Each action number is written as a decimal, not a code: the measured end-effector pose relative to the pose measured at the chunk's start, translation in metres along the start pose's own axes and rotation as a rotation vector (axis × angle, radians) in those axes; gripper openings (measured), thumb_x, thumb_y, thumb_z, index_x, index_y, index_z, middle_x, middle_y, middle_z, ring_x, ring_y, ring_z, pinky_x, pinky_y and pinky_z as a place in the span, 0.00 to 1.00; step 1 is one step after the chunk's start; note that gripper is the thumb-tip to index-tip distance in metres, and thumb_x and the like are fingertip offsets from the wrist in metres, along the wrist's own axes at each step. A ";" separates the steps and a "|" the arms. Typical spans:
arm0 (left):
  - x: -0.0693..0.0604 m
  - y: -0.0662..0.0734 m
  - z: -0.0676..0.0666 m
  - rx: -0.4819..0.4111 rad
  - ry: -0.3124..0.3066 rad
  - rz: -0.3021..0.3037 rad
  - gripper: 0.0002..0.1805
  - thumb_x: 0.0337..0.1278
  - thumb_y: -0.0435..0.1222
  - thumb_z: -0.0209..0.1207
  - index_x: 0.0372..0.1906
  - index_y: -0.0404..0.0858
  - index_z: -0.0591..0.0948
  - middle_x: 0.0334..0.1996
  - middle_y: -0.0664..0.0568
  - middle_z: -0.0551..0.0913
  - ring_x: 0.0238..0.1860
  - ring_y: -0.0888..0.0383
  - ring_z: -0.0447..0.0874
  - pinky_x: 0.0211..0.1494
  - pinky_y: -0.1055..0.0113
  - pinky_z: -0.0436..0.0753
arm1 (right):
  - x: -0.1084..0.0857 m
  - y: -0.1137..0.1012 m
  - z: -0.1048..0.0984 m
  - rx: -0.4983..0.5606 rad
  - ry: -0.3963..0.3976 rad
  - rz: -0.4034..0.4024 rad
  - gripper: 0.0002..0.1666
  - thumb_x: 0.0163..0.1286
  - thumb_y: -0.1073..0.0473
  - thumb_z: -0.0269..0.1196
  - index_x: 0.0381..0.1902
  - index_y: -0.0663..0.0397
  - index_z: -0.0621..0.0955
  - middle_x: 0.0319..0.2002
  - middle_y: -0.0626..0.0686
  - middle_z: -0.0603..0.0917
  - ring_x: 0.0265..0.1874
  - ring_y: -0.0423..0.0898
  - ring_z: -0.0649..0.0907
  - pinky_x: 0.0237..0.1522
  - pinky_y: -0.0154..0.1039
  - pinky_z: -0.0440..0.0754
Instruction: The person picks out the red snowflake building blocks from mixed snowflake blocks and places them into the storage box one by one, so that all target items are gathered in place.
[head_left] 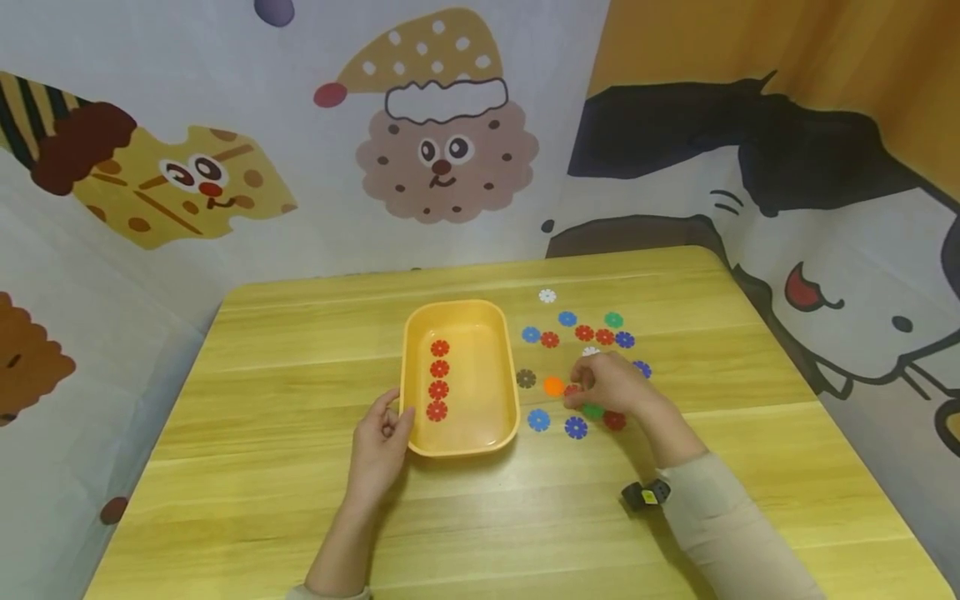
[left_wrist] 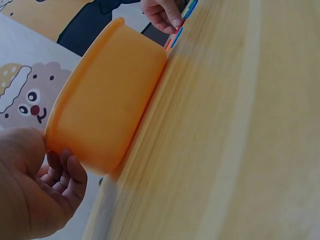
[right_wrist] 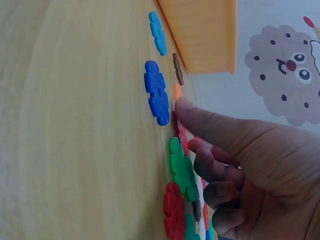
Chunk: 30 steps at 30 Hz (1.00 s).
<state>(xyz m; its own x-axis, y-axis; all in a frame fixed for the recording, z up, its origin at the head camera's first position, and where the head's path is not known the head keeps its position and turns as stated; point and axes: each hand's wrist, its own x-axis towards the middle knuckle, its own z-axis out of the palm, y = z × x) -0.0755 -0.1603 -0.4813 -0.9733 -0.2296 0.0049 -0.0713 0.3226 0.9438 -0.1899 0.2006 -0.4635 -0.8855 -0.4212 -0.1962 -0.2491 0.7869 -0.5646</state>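
Note:
A yellow-orange plastic tray (head_left: 480, 383) stands on the wooden table. My left hand (head_left: 378, 450) grips its near left edge, thumb over the rim and the other fingers against the outer wall. Several red snowflake discs (head_left: 438, 368) form a column inside the tray. Right of the tray, my right hand (head_left: 617, 385) pinches another red snowflake disc (head_left: 572, 390) between thumb and fingers, low over the table; the fingers partly cover it. An orange disc (head_left: 553, 386) lies just left of the fingertips. A green disc (right_wrist: 182, 167) and a dark red disc (right_wrist: 174, 212) lie beneath the hand.
Loose discs in blue, red, green, white and brown are spread to the tray's right, among them a blue disc (head_left: 576, 427), a brown disc (head_left: 526, 378) and a white disc (head_left: 547, 296). Cartoon-printed fabric (head_left: 300, 242) hangs behind the table (head_left: 247, 400).

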 end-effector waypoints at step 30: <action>0.001 0.000 0.000 0.014 -0.002 0.006 0.23 0.70 0.32 0.60 0.67 0.30 0.74 0.24 0.50 0.72 0.22 0.63 0.67 0.23 0.73 0.68 | -0.002 0.010 0.005 0.043 0.017 -0.095 0.28 0.56 0.56 0.78 0.52 0.58 0.81 0.43 0.53 0.86 0.42 0.51 0.84 0.48 0.49 0.84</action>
<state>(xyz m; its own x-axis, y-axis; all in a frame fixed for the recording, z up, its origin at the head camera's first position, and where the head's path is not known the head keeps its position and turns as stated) -0.0765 -0.1603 -0.4817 -0.9741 -0.2258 0.0100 -0.0684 0.3366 0.9391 -0.1889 0.2064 -0.4727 -0.8654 -0.4847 -0.1270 -0.3152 0.7235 -0.6141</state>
